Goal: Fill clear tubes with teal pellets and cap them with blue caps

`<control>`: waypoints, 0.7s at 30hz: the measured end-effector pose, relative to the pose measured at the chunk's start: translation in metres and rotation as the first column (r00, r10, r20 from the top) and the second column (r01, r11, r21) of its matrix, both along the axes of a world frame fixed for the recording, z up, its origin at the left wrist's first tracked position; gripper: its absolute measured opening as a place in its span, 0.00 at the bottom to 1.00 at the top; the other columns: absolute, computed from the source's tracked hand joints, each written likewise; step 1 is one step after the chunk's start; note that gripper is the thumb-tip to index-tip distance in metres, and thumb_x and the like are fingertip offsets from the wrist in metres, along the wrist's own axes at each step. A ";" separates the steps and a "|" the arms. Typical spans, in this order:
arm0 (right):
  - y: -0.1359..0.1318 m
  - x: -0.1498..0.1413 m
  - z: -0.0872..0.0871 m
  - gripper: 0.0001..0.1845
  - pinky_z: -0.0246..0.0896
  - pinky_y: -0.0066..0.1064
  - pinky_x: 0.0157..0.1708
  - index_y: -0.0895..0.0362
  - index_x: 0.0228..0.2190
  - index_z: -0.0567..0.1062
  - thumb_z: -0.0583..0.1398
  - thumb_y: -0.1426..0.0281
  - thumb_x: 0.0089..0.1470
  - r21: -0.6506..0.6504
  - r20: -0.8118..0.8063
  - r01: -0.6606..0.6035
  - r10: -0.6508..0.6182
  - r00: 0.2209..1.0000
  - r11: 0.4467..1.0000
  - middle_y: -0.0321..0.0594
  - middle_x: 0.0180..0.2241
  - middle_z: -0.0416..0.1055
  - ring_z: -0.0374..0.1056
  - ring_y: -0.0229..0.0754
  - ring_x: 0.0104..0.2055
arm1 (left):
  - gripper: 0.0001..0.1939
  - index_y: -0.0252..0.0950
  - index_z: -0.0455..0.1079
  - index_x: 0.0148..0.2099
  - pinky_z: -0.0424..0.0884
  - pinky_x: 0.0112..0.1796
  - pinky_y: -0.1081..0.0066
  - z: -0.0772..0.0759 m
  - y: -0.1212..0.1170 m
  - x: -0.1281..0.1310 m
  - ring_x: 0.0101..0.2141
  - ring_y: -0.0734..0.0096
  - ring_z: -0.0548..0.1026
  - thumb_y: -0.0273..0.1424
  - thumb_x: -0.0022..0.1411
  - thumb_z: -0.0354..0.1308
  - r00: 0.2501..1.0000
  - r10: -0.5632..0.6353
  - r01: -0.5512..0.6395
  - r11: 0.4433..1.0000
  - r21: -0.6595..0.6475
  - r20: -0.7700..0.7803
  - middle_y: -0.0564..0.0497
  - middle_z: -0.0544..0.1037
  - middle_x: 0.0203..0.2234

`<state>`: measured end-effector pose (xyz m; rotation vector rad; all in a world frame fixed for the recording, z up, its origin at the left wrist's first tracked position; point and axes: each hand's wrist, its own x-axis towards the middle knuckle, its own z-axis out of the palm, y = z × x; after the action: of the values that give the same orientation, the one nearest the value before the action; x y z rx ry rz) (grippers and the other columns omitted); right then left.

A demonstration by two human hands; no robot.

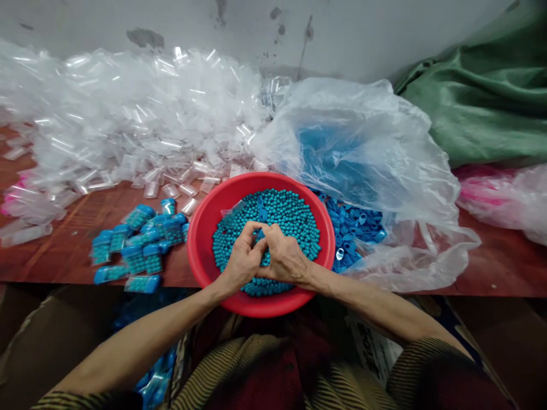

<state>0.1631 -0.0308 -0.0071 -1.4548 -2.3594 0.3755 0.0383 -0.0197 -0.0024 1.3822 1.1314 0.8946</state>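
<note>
My left hand [245, 256] and my right hand [285, 255] meet fingertip to fingertip above a red basin [197, 239] of small blue-green beads [294, 213]. Both are closed, pinching a small blue cap [260, 234] between them; whether a clear container is under it is hidden by the fingers. Just beyond my fingers, another blue piece [262, 212] lies on the beads. A clear plastic container [233, 210] rests at the basin's left inner side.
Left of the basin lie several bead-filled containers with blue caps [143, 245]. Clear empty containers [141, 125] are heaped behind. Loose blue caps [356, 228] spill from a clear plastic bag [363, 136] on the right. Green cloth [482, 108] is piled at far right.
</note>
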 end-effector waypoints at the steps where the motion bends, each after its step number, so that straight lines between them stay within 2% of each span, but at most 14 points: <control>1: 0.000 -0.001 0.000 0.38 0.65 0.37 0.25 0.65 0.53 0.56 0.60 0.59 0.45 -0.033 0.003 0.006 -0.006 1.000 0.999 0.54 0.41 0.63 0.67 0.50 0.35 | 0.08 0.37 0.61 0.41 0.55 0.24 0.76 -0.002 0.001 -0.001 0.21 0.79 0.56 0.31 0.57 0.52 0.999 0.005 -0.004 1.000 0.029 -0.037 0.59 0.59 0.21; 4: 0.002 -0.003 0.000 0.40 0.67 0.39 0.31 0.62 0.58 0.51 0.60 0.61 0.49 -0.116 -0.070 -0.064 0.056 0.996 0.991 0.54 0.47 0.62 0.68 0.49 0.39 | 0.07 0.37 0.61 0.40 0.60 0.29 0.75 -0.004 0.006 -0.009 0.25 0.77 0.61 0.30 0.57 0.51 0.996 0.007 -0.003 0.999 0.040 -0.094 0.58 0.63 0.24; 7: 0.012 0.000 -0.001 0.45 0.66 0.39 0.38 0.59 0.62 0.44 0.60 0.59 0.51 -0.204 -0.215 -0.175 0.130 0.968 0.963 0.55 0.51 0.61 0.68 0.48 0.43 | 0.12 0.36 0.61 0.42 0.62 0.29 0.75 0.008 0.011 -0.030 0.26 0.77 0.64 0.33 0.56 0.54 0.999 -0.022 0.020 0.999 -0.039 -0.048 0.57 0.67 0.26; 9: 0.023 0.005 -0.004 0.43 0.65 0.38 0.40 0.61 0.62 0.46 0.59 0.60 0.53 -0.264 -0.264 -0.176 0.105 0.959 0.948 0.54 0.49 0.65 0.68 0.46 0.42 | 0.15 0.37 0.61 0.45 0.63 0.28 0.75 0.021 0.015 -0.052 0.25 0.77 0.65 0.35 0.55 0.55 0.998 0.051 -0.052 0.998 -0.041 -0.026 0.56 0.69 0.28; 11: 0.038 0.009 -0.007 0.32 0.63 0.38 0.43 0.62 0.58 0.57 0.58 0.64 0.55 -0.292 -0.241 -0.148 0.077 0.967 0.945 0.51 0.46 0.69 0.68 0.45 0.43 | 0.17 0.37 0.62 0.46 0.64 0.29 0.76 0.031 0.022 -0.081 0.26 0.78 0.66 0.35 0.55 0.56 0.973 0.221 -0.218 0.975 0.045 -0.065 0.55 0.70 0.30; 13: 0.053 0.010 -0.007 0.21 0.61 0.37 0.46 0.61 0.51 0.66 0.57 0.68 0.57 -0.264 -0.152 -0.131 0.093 0.984 0.956 0.49 0.44 0.71 0.67 0.45 0.46 | 0.17 0.38 0.63 0.48 0.65 0.30 0.75 0.031 0.035 -0.115 0.27 0.78 0.67 0.33 0.55 0.56 0.899 0.417 -0.395 0.904 0.161 -0.133 0.56 0.70 0.30; 14: 0.061 0.008 -0.007 0.17 0.60 0.36 0.46 0.60 0.49 0.68 0.56 0.69 0.57 -0.232 -0.089 -0.126 0.107 0.990 0.964 0.48 0.45 0.70 0.67 0.45 0.47 | 0.18 0.37 0.64 0.48 0.65 0.30 0.74 0.028 0.042 -0.131 0.27 0.77 0.67 0.32 0.54 0.56 0.839 0.505 -0.461 0.858 0.228 -0.202 0.56 0.70 0.28; 15: 0.068 0.004 -0.005 0.15 0.61 0.36 0.45 0.59 0.47 0.69 0.55 0.70 0.58 -0.194 -0.020 -0.125 0.124 0.992 0.973 0.47 0.45 0.70 0.66 0.45 0.47 | 0.19 0.37 0.64 0.49 0.66 0.31 0.72 0.022 0.050 -0.147 0.27 0.76 0.67 0.30 0.53 0.56 0.744 0.598 -0.522 0.799 0.299 -0.297 0.56 0.69 0.28; 17: 0.083 -0.008 -0.003 0.14 0.62 0.34 0.40 0.58 0.46 0.68 0.51 0.72 0.60 -0.114 0.121 -0.141 0.155 0.980 0.983 0.47 0.46 0.68 0.67 0.45 0.45 | 0.22 0.36 0.65 0.51 0.67 0.37 0.67 0.009 0.063 -0.173 0.32 0.69 0.70 0.27 0.51 0.57 0.503 0.715 -0.583 0.696 0.420 -0.486 0.55 0.70 0.29; 18: 0.090 -0.015 -0.002 0.14 0.63 0.34 0.37 0.58 0.46 0.68 0.49 0.74 0.60 -0.074 0.186 -0.149 0.161 0.969 0.986 0.47 0.46 0.67 0.67 0.45 0.43 | 0.26 0.35 0.63 0.54 0.67 0.41 0.64 0.003 0.068 -0.181 0.38 0.64 0.71 0.28 0.51 0.57 0.442 0.730 -0.572 0.677 0.464 -0.521 0.53 0.72 0.33; 20: 0.103 -0.030 -0.004 0.17 0.62 0.35 0.35 0.59 0.45 0.68 0.44 0.77 0.61 -0.009 0.287 -0.162 0.158 0.945 0.987 0.49 0.47 0.66 0.66 0.46 0.42 | 0.29 0.34 0.59 0.57 0.64 0.47 0.58 -0.004 0.071 -0.187 0.46 0.56 0.69 0.29 0.52 0.56 0.407 0.735 -0.515 0.675 0.528 -0.543 0.49 0.73 0.42; 21: 0.108 -0.037 -0.006 0.17 0.62 0.36 0.36 0.59 0.44 0.68 0.43 0.77 0.61 -0.002 0.320 -0.173 0.164 0.933 0.985 0.50 0.46 0.66 0.65 0.47 0.43 | 0.28 0.33 0.58 0.58 0.62 0.49 0.57 -0.005 0.069 -0.183 0.49 0.54 0.68 0.30 0.54 0.55 0.423 0.725 -0.466 0.689 0.555 -0.544 0.47 0.72 0.45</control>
<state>0.1265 0.0775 -0.0133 -1.3931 -2.7460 0.1574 -0.1451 0.0496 -0.0073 1.6923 2.3400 1.0844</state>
